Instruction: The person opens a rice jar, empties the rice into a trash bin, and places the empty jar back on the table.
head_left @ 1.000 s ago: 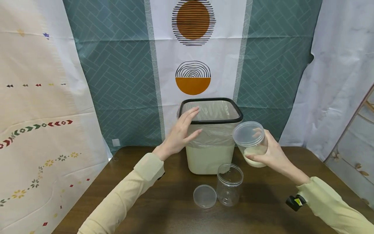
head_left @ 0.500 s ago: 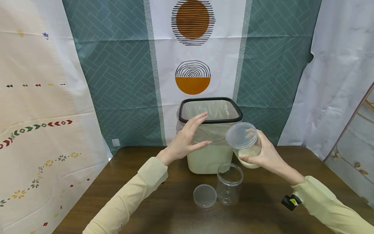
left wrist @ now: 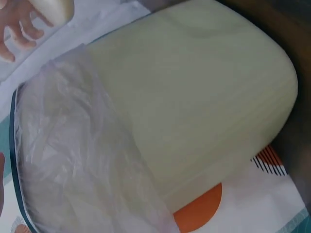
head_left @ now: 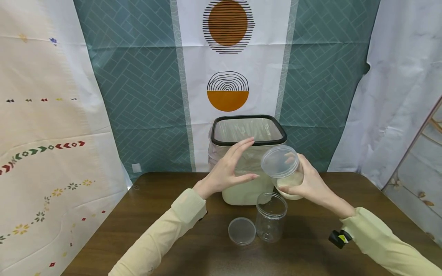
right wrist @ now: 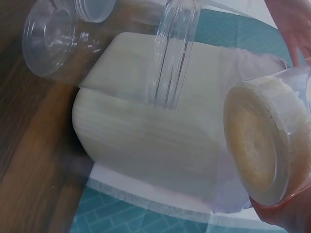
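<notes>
My right hand [head_left: 312,186] grips a clear plastic jar [head_left: 289,180] with a translucent lid, tilted toward the left. Pale, fine-looking contents lie at its bottom, also visible through the jar's base [right wrist: 252,145] in the right wrist view. To the left of this jar, my left hand [head_left: 224,172] is raised with fingers extended and thumb apart, holding nothing. Below the held jar, an uncovered clear jar [head_left: 271,224] stands upright on the table. A round translucent lid [head_left: 241,231] lies flat beside it, on its left.
Behind both hands stands a pale green bin [head_left: 241,195] with a black rim and a plastic liner [left wrist: 82,145]. The brown wooden table [head_left: 179,245] reaches back to a patterned cloth backdrop [head_left: 148,96].
My right hand has carried the lidded jar leftward and slightly down. My left hand has moved right, narrowing the gap between them. The standing jar, loose lid and bin stay put.
</notes>
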A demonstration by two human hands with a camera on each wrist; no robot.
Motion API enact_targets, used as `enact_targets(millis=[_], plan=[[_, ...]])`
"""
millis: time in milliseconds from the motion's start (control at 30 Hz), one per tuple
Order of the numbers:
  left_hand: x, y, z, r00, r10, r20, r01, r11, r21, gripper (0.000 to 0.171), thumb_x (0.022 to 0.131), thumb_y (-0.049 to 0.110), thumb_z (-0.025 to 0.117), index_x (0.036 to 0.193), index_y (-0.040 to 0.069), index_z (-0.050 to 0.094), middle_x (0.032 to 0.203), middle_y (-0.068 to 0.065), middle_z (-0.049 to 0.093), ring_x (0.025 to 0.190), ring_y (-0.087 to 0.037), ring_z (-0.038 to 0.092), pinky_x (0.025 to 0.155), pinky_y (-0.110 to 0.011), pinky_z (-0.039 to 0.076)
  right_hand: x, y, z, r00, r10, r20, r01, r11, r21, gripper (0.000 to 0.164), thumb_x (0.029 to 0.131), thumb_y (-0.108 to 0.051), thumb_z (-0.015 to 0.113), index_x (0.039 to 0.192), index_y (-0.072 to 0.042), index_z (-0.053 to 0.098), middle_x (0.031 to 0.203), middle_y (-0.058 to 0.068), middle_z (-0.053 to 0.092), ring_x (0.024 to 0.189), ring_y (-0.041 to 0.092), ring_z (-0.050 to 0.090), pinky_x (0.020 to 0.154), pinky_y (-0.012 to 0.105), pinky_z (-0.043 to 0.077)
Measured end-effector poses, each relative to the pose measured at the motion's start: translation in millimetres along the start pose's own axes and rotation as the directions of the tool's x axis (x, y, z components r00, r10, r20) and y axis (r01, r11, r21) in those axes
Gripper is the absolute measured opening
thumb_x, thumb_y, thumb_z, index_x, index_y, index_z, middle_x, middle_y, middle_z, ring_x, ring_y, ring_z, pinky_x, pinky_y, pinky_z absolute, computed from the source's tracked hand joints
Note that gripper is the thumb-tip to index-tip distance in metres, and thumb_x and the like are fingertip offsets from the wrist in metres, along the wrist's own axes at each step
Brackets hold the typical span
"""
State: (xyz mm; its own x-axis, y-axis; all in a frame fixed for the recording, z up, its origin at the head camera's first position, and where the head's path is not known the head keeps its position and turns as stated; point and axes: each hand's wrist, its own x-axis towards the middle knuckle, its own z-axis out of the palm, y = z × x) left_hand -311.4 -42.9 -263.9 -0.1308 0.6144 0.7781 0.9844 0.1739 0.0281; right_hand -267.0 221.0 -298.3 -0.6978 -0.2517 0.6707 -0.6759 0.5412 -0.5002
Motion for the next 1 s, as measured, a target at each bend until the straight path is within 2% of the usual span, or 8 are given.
enact_targets(millis=[233, 467, 733, 867, 967, 1000], plan=[[0.2, 4.1, 9.7, 0.999, -0.052, -0.005, 0.051, 0.997, -0.054, 0.084, 0.073, 0.029, 0.075, 0.136, -0.002, 0.03, 0.139, -0.01, 0.031, 0.126, -0.018, 0.026, 0.101, -0.034, 0.023, 0, -4, 5, 1.0, -0.016, 0.019, 0.016, 1.0, 0.018, 0.093, 0.056, -0.014, 0.086, 0.133, -0.006, 0.035, 0.118, 0.01, 0.045, 0.102, 0.026, 0.043, 0.079, 0.049, 0.034], [0.9, 5.0, 18.0, 0.996, -0.072, -0.057, 0.064, 0.989, -0.137, 0.084, 0.068, 0.024, 0.079, 0.134, -0.001, 0.034, 0.133, -0.012, 0.038, 0.122, -0.018, 0.032, 0.1, -0.035, 0.025, 3, -13, 9, 0.999, -0.023, 0.046, 0.023, 1.0, 0.016, 0.095, 0.056, -0.015, 0.086, 0.134, -0.007, 0.033, 0.12, 0.009, 0.043, 0.103, 0.025, 0.043, 0.08, 0.049, 0.035], [0.7, 6.2, 24.9, 0.991, -0.103, -0.09, 0.079, 0.969, -0.232, 0.084, 0.064, 0.016, 0.082, 0.132, -0.001, 0.037, 0.131, -0.009, 0.04, 0.12, -0.017, 0.035, 0.098, -0.035, 0.028, 5, -54, 8, 0.998, -0.028, 0.053, 0.025, 0.998, 0.05, 0.086, 0.056, -0.002, 0.081, 0.127, 0.007, 0.034, 0.114, 0.021, 0.044, 0.098, 0.033, 0.044, 0.078, 0.05, 0.035], [-0.6, 9.5, 27.9, 0.984, -0.145, -0.101, 0.105, 0.94, -0.324, 0.084, 0.062, 0.005, 0.083, 0.132, -0.003, 0.037, 0.131, -0.011, 0.041, 0.119, -0.019, 0.037, 0.097, -0.035, 0.03, 5, -60, 10, 0.998, -0.013, 0.063, 0.009, 0.998, 0.063, 0.082, 0.058, -0.002, 0.079, 0.127, 0.007, 0.035, 0.113, 0.02, 0.046, 0.099, 0.031, 0.044, 0.08, 0.048, 0.035], [1.6, 21.5, 23.3, 0.978, -0.186, -0.09, 0.132, 0.897, -0.422, 0.081, 0.064, -0.004, 0.08, 0.131, -0.008, 0.035, 0.13, -0.017, 0.039, 0.117, -0.023, 0.039, 0.097, -0.037, 0.03, 6, -59, 10, 0.997, -0.014, 0.07, 0.008, 0.997, 0.077, 0.082, 0.059, -0.003, 0.08, 0.127, 0.006, 0.035, 0.114, 0.018, 0.046, 0.099, 0.029, 0.045, 0.08, 0.048, 0.035], [2.4, 25.7, 21.4, 0.976, -0.201, -0.084, 0.142, 0.88, -0.453, 0.079, 0.068, 0.001, 0.079, 0.131, -0.009, 0.034, 0.13, -0.019, 0.038, 0.116, -0.023, 0.039, 0.096, -0.037, 0.031, 6, -54, 12, 0.997, -0.018, 0.073, 0.012, 0.996, 0.084, 0.084, 0.059, -0.004, 0.081, 0.129, 0.003, 0.034, 0.115, 0.016, 0.046, 0.1, 0.028, 0.045, 0.08, 0.048, 0.035]])
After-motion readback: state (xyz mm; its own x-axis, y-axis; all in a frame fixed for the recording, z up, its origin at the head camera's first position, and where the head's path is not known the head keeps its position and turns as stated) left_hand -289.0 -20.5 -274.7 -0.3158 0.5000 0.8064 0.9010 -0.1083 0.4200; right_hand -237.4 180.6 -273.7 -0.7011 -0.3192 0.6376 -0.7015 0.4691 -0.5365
